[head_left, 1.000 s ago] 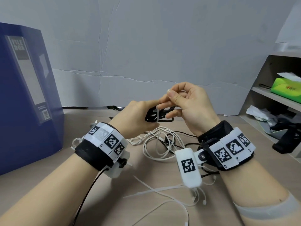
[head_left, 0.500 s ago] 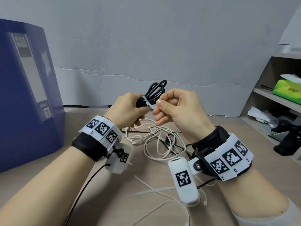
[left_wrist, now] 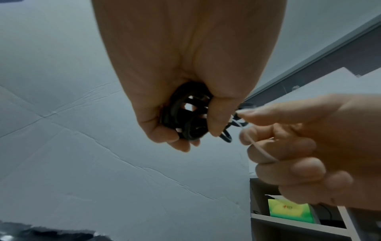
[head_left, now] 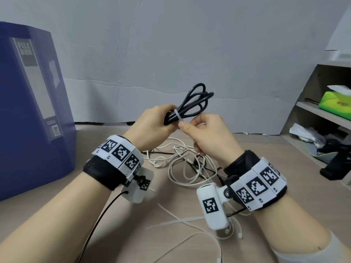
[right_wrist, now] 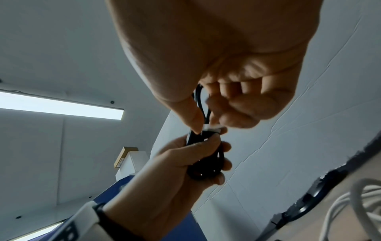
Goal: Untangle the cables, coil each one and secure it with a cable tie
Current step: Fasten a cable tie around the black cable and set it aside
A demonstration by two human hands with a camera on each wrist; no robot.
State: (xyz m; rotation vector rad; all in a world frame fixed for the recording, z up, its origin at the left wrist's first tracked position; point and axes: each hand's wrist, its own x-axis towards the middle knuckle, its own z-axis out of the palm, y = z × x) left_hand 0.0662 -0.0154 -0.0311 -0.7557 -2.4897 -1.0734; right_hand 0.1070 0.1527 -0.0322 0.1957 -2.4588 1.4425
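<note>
My left hand (head_left: 154, 122) grips one end of a coiled black cable (head_left: 195, 100) above the table; its loops stick up and to the right. A white cable tie (head_left: 177, 115) is wrapped round the coil just beyond my left fingers. My right hand (head_left: 199, 128) pinches the tie's tail between thumb and fingers right beside the coil. In the left wrist view the black coil (left_wrist: 186, 117) sits in my left fist and the tie's tail (left_wrist: 259, 150) runs across my right fingers. The right wrist view shows the tie (right_wrist: 212, 128) at the coil.
A tangle of white cables (head_left: 182, 164) with thin black ones lies on the table below my hands. Loose white cable ties (head_left: 182, 222) lie nearer me. A blue file box (head_left: 32, 103) stands at the left. Shelves (head_left: 322, 118) with a green tissue pack (head_left: 336, 103) are at the right.
Both hands rose from low over the tangle. The black coil now points up and right, with the tie drawn round it and my right hand holding the tail closer to me.
</note>
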